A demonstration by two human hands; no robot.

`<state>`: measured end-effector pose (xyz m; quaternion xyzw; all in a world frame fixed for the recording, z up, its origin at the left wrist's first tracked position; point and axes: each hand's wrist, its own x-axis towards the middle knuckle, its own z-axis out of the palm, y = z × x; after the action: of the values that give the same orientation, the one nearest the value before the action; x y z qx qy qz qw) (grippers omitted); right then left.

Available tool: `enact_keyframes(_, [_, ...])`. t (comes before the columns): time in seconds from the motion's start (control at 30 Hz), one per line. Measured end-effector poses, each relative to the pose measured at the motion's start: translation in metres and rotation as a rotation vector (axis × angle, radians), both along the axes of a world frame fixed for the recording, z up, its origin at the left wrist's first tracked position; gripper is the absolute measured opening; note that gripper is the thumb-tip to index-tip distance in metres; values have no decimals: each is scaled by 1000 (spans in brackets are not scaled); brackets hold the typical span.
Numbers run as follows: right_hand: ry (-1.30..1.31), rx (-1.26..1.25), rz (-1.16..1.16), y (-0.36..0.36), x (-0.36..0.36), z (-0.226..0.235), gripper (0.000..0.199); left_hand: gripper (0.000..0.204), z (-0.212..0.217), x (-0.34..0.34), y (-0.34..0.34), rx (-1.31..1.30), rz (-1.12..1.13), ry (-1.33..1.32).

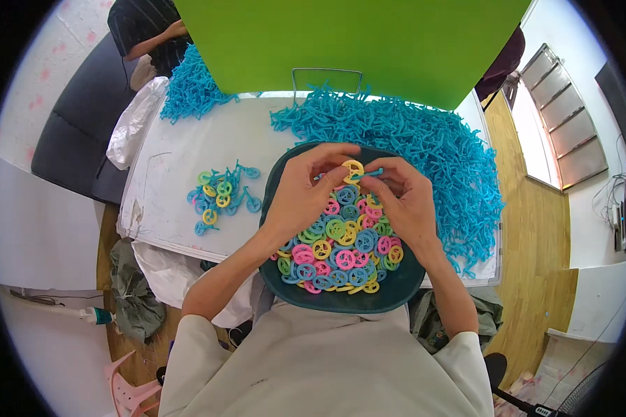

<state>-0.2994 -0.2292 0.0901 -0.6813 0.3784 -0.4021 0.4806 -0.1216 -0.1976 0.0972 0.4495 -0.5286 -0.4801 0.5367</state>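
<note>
Since both hands meet over the bowl (pixel 403 281) at frame centre, the risk sits right there. Head view, the only one:

- Left hand (pixel 300 198) pinches a yellow wheel (pixel 352 169) at the fingertips; right hand (pixel 403 198) pinches a small blue bike frame (pixel 373 172) against it. Both grips pressed together on their parts.
- Risk, my read: the wheel is small and held only by fingertips, so a slip while pushing the parts together could drop it into the wheel heap (pixel 341 254), or flick it off the table (pixel 181 153).
- The bowl overhangs the table's near edge toward the lap; a nudge from a forearm could tip it.

Counts: one bowl; wheels in it too many to count, in pink, yellow, green and blue; one cluster of finished bikes (pixel 222 198) centre left, count unclear; two blue frame piles, big one (pixel 424 153) right of centre, smaller one (pixel 191 90) upper left.
</note>
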Motion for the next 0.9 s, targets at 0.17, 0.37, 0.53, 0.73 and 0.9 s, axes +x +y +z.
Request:
enact_keyframes(0.17, [88, -51, -60, 1, 0, 4, 14, 23, 0, 3, 0, 69, -15, 43])
enact_keyframes(0.37, [-57, 15, -80, 1, 0, 0, 11, 24, 6, 0, 1, 109, -23, 104])
enact_keyframes(0.53, [-91, 114, -117, -1, 0, -1, 13, 24, 9, 0, 1, 121, -41, 107])
enact_keyframes(0.73, [3, 0, -107, 5, 0, 1, 14, 24, 6, 2, -1, 142, -43, 36])
enact_keyframes(0.9, [30, 55, -114, 4, 1, 4, 15, 24, 8, 2, -2, 138, -41, -55])
